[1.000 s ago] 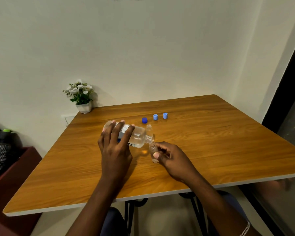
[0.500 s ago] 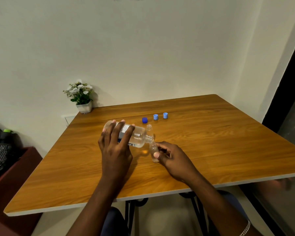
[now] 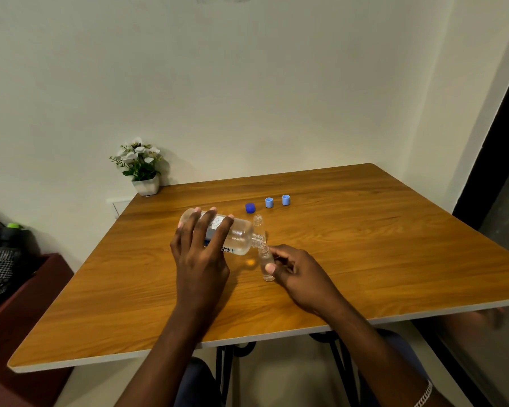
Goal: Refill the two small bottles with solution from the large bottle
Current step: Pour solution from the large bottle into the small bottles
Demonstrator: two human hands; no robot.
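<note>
The left hand (image 3: 199, 259) is gripping the large bottle (image 3: 238, 236), fingers wrapping over its body at the hand's 1 o'clock, tipping it nearly sideways so the neck is meeting the mouth of a small bottle (image 3: 266, 262). The right hand (image 3: 300, 271) is pinching that small bottle, which is sitting on the table (image 3: 365, 245) at the hand's 10 o'clock. The second small bottle (image 3: 258, 223) is standing uncapped at 12 o'clock of the first
</note>
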